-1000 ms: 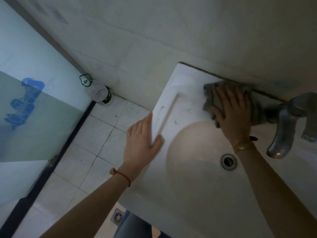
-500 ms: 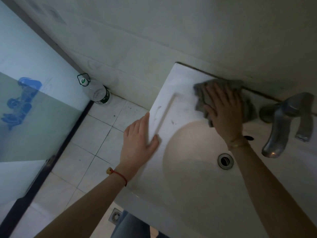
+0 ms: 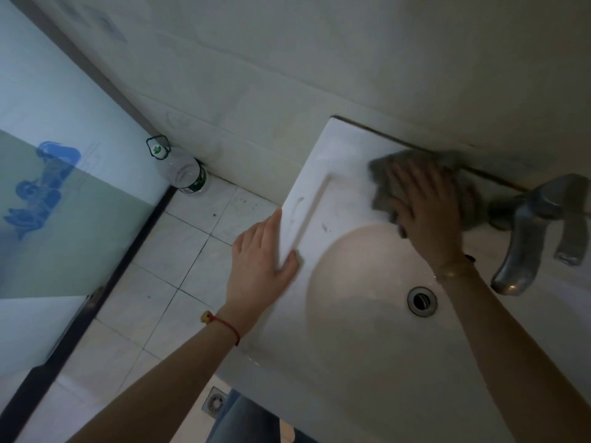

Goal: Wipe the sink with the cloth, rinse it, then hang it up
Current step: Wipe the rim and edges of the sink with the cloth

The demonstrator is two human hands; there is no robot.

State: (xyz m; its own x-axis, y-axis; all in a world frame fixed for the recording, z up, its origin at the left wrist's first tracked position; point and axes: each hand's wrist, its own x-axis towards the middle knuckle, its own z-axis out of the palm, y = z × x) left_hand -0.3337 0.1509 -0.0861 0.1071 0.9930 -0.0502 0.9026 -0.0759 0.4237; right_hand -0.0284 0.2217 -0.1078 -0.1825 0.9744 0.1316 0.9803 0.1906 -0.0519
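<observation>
Right hand (image 3: 427, 207) flat on the grey cloth (image 3: 382, 182), fingers spread straight, pressing it onto the white sink's (image 3: 335, 148) back ledge, just left of the metal tap (image 3: 524, 238) and hard against the wall. Left hand (image 3: 262, 263) lies relaxed and flat on the sink's left rim, gripping nothing, a red string at its wrist. The drain (image 3: 422, 300) sits in the basin, just forward of the right wrist. Left of the sink, a clear plastic bottle (image 3: 182, 169) stands on the floor tiles.

Dim greenish light, soft motion blur, wide-angle bending at edges
</observation>
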